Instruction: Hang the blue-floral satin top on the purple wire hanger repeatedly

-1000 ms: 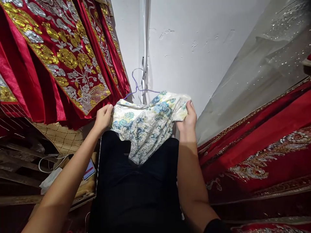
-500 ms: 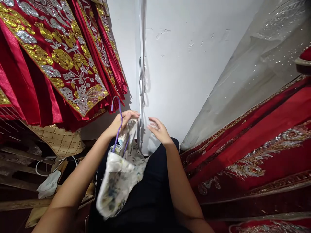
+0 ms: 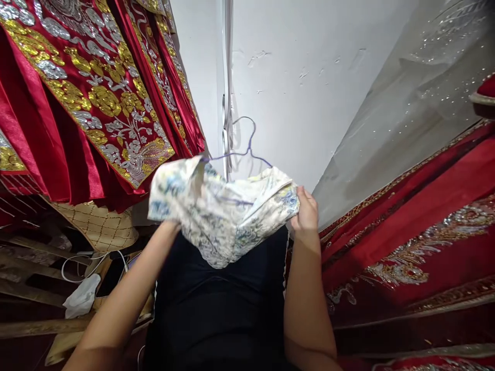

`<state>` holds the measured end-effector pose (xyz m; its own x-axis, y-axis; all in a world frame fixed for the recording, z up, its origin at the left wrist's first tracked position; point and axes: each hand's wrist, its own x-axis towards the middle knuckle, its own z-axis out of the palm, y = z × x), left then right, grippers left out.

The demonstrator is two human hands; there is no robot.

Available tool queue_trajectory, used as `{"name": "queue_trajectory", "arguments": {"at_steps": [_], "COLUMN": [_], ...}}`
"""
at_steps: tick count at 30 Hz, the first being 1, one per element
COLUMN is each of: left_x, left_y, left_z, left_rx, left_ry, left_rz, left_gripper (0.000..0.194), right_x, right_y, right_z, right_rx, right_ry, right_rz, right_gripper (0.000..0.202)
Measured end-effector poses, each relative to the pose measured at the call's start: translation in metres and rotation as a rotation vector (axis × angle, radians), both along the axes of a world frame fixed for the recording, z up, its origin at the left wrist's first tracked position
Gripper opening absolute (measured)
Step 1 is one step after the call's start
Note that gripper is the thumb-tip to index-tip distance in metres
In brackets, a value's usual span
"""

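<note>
A white floral top [image 3: 228,221] with blue and yellowish flowers hangs spread out in front of me on a purple wire hanger [image 3: 249,149]. The hanger's hook points up, and its arms run into the top's shoulders. My right hand [image 3: 307,210] is closed on the top's right sleeve edge, with the thumb and fingers around the cloth. Of my left hand [image 3: 172,226] only the wrist end shows below the left sleeve; cloth hides its fingers. Some of the cloth is blurred by motion.
Red garments with gold and silver embroidery [image 3: 116,103] hang on the left. To the right are a sheer sparkling white gown [image 3: 359,134] and red beaded garments [image 3: 406,247]. A white wall [image 3: 286,67] stands ahead. A white cable [image 3: 73,278] lies at lower left.
The floral top has swung up from my lap and turned to face me, spread wide with its hanger. My right hand, empty before, has moved right and taken the sleeve edge.
</note>
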<state>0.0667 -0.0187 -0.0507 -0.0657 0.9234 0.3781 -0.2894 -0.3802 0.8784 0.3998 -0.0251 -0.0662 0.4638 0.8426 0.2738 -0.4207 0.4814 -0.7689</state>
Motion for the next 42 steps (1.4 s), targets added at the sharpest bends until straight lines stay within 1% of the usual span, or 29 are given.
{"name": "queue_trajectory", "arguments": {"at_steps": [2,3,5,7,8,10,12,14,15,17,18,19,20,21,22,23,24,25,26,27,29,32,36,38,39,40,41,42], "left_x": [0.003,0.008,0.023,0.039,0.045,0.054,0.055,0.053,0.051,0.048,0.048,0.049,0.05,0.051,0.053,0.055,0.056,0.056,0.056,0.055,0.053,0.049,0.046,0.044,0.043,0.042,0.042,0.043], "left_y": [-0.001,-0.004,-0.011,-0.02,-0.024,-0.034,-0.045,-0.058,-0.065,-0.076,-0.08,-0.084,-0.086,-0.087,-0.087,-0.087,-0.086,-0.086,-0.085,-0.085,-0.085,-0.085,-0.085,-0.085,-0.086,-0.087,-0.089,-0.09], "left_z": [-0.028,-0.04,-0.061,-0.077,-0.083,-0.093,-0.1,-0.104,-0.106,-0.109,-0.11,-0.111,-0.111,-0.112,-0.112,-0.113,-0.113,-0.112,-0.112,-0.111,-0.111,-0.112,-0.117,-0.12,-0.121,-0.121,-0.121,-0.121], "left_rx": [-0.113,-0.166,-0.199,-0.163,-0.142,-0.135,-0.163,-0.216,-0.243,-0.294,-0.312,-0.326,-0.333,-0.334,-0.33,-0.322,-0.311,-0.298,-0.285,-0.272,-0.254,-0.263,-0.293,-0.289,-0.278,-0.261,-0.238,-0.207], "left_ry": [-0.09,-0.136,-0.208,-0.211,-0.199,-0.189,-0.184,-0.14,-0.102,-0.028,-0.001,0.017,0.031,0.038,0.045,0.053,0.06,0.066,0.07,0.07,0.058,0.014,-0.044,-0.012,0.032,0.096,0.174,0.259], "left_rz": [0.037,0.033,0.094,0.186,0.225,0.277,0.294,0.285,0.277,0.256,0.245,0.236,0.231,0.232,0.232,0.228,0.22,0.205,0.185,0.163,0.107,0.039,0.06,0.087,0.12,0.185,0.289,0.421], "left_gripper": [0.059,0.06,0.057,0.05,0.049,0.051,0.052,0.053,0.054,0.058,0.059,0.059,0.058,0.057,0.056,0.055,0.054,0.054,0.054,0.055,0.059,0.066,0.066,0.065,0.065,0.067,0.072,0.078], "right_x": [0.0,-0.005,-0.021,-0.038,-0.043,-0.046,-0.041,-0.033,-0.032,-0.036,-0.042,-0.051,-0.062,-0.075,-0.088,-0.102,-0.114,-0.125,-0.133,-0.139,-0.144,-0.142,-0.137,-0.135,-0.134,-0.133,-0.131,-0.129], "right_y": [0.003,0.005,0.006,0.007,0.007,0.005,0.002,-0.003,-0.006,-0.012,-0.015,-0.018,-0.02,-0.023,-0.025,-0.027,-0.028,-0.03,-0.031,-0.032,-0.031,-0.027,-0.02,-0.019,-0.018,-0.018,-0.018,-0.018], "right_z": [0.012,0.018,0.029,0.035,0.035,0.029,0.016,0.001,-0.007,-0.019,-0.024,-0.028,-0.032,-0.037,-0.042,-0.047,-0.053,-0.058,-0.063,-0.067,-0.072,-0.072,-0.072,-0.075,-0.076,-0.077,-0.078,-0.078], "right_rx": [0.008,0.023,0.052,0.047,0.035,-0.001,-0.044,-0.08,-0.096,-0.122,-0.131,-0.134,-0.136,-0.152,-0.189,-0.24,-0.308,-0.367,-0.418,-0.451,-0.468,-0.417,-0.314,-0.307,-0.315,-0.33,-0.346,-0.361], "right_ry": [0.034,0.034,-0.002,-0.072,-0.106,-0.151,-0.155,-0.147,-0.157,-0.227,-0.278,-0.334,-0.397,-0.47,-0.548,-0.63,-0.714,-0.783,-0.839,-0.875,-0.889,-0.831,-0.728,-0.673,-0.645,-0.624,-0.61,-0.604], "right_rz": [-0.068,-0.07,-0.011,0.083,0.118,0.145,0.096,-0.042,-0.157,-0.467,-0.611,-0.695,-0.681,-0.557,-0.351,-0.106,0.108,0.247,0.324,0.348,0.331,0.332,0.438,0.47,0.482,0.501,0.526,0.556], "right_gripper": [0.038,0.037,0.037,0.038,0.039,0.041,0.045,0.046,0.045,0.044,0.042,0.04,0.036,0.034,0.035,0.04,0.045,0.049,0.051,0.052,0.052,0.044,0.034,0.031,0.03,0.028,0.026,0.024]}}
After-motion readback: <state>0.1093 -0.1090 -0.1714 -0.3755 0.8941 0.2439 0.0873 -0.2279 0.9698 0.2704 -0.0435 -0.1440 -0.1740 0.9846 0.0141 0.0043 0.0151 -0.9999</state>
